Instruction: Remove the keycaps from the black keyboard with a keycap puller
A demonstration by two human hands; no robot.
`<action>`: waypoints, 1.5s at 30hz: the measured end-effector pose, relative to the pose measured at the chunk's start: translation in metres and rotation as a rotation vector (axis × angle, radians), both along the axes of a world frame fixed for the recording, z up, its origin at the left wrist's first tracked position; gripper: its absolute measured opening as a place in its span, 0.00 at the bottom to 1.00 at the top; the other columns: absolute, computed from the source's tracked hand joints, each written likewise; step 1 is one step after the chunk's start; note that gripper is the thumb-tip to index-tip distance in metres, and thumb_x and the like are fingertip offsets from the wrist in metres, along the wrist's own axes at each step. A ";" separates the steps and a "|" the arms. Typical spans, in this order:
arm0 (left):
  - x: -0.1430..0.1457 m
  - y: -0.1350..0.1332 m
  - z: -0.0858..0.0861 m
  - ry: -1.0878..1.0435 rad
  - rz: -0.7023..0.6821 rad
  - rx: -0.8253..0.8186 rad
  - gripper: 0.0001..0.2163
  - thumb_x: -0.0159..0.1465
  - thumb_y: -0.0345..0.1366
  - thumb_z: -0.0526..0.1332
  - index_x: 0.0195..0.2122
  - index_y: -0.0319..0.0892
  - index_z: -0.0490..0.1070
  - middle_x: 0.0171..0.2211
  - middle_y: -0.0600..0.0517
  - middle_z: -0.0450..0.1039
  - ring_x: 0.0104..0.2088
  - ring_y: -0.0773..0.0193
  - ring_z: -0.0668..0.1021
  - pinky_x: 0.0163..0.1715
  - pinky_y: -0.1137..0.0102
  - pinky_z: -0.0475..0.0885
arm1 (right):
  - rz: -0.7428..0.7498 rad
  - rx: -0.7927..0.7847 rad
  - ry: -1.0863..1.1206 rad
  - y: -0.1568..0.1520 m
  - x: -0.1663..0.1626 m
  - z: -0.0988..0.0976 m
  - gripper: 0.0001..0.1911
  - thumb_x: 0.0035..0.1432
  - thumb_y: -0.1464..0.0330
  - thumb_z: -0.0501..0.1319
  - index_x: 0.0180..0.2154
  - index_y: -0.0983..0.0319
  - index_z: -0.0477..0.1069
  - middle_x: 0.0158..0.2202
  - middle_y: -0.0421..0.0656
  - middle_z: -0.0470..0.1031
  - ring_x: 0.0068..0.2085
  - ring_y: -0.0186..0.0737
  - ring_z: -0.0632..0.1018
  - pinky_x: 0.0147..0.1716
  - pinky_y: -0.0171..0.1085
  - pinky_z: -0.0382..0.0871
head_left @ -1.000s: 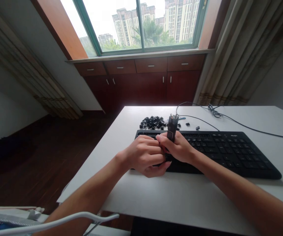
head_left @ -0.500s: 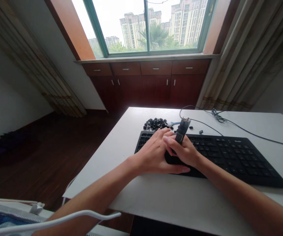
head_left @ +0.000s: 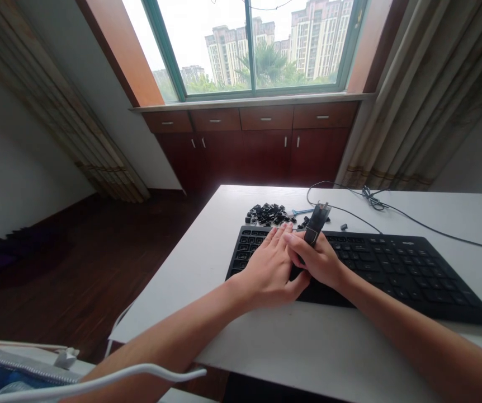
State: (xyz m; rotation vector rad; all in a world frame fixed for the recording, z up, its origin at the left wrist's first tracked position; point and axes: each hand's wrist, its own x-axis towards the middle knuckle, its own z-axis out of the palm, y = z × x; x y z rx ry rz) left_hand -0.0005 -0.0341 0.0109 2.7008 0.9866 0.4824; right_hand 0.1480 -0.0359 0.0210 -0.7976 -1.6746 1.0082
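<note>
My left hand point(head_left: 268, 268) lies stretched out over the left part of a black keyboard point(head_left: 396, 266), fingers extended and the thumb bent inward. Against it, my right hand point(head_left: 322, 262) is closed around a black keycap puller point(head_left: 316, 224), whose two prongs point upward. The puller's lower end is hidden behind the fingers. Bare key sockets point(head_left: 246, 246) show at the keyboard's left end, while the right side still carries its keys. Behind the keyboard lies a pile of black keycaps point(head_left: 267, 214), with a small blue-handled brush point(head_left: 303, 211) beside it.
A cable point(head_left: 434, 230) with a bundled loop runs across the white table point(head_left: 186, 263) behind the keyboard. One loose keycap point(head_left: 344, 227) sits near the keyboard's back edge. A white curved bar point(head_left: 110, 374) crosses the lower left. Cabinets point(head_left: 266, 151) stand beneath the window.
My left hand has slid slightly back toward me and its thumb has drawn in, uncovering more sockets. The right hand and puller have shifted slightly right.
</note>
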 end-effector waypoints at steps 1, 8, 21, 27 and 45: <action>0.001 -0.001 -0.002 0.003 0.011 0.008 0.37 0.67 0.46 0.55 0.72 0.38 0.44 0.73 0.41 0.46 0.73 0.46 0.48 0.73 0.49 0.47 | -0.014 -0.011 0.011 0.000 0.000 0.000 0.28 0.68 0.62 0.54 0.15 0.60 0.60 0.14 0.36 0.60 0.19 0.31 0.63 0.23 0.35 0.59; 0.012 -0.014 -0.004 0.053 0.126 0.016 0.34 0.69 0.44 0.53 0.72 0.32 0.45 0.72 0.36 0.46 0.73 0.41 0.49 0.71 0.45 0.48 | -0.066 -0.047 0.056 0.001 -0.002 -0.002 0.29 0.68 0.61 0.55 0.14 0.60 0.59 0.13 0.36 0.60 0.18 0.30 0.62 0.21 0.35 0.58; 0.013 -0.017 -0.005 0.107 0.137 0.019 0.32 0.72 0.43 0.47 0.71 0.27 0.45 0.72 0.33 0.43 0.73 0.42 0.47 0.72 0.47 0.48 | -0.109 -0.292 0.378 0.009 -0.004 -0.006 0.28 0.64 0.61 0.59 0.14 0.59 0.56 0.10 0.33 0.55 0.13 0.27 0.56 0.14 0.33 0.47; -0.003 -0.003 0.008 0.085 0.030 -0.003 0.36 0.70 0.53 0.52 0.71 0.33 0.47 0.72 0.37 0.47 0.73 0.45 0.50 0.72 0.50 0.50 | -0.111 -0.111 0.237 0.004 -0.002 -0.004 0.28 0.67 0.63 0.56 0.15 0.60 0.57 0.13 0.34 0.57 0.17 0.29 0.60 0.20 0.34 0.56; -0.021 0.011 0.030 -0.037 -0.138 0.107 0.21 0.62 0.51 0.63 0.49 0.41 0.72 0.54 0.44 0.74 0.55 0.48 0.76 0.61 0.53 0.70 | -0.082 -0.077 -0.028 0.005 0.003 -0.004 0.25 0.69 0.63 0.55 0.18 0.60 0.59 0.16 0.35 0.59 0.20 0.30 0.62 0.22 0.34 0.57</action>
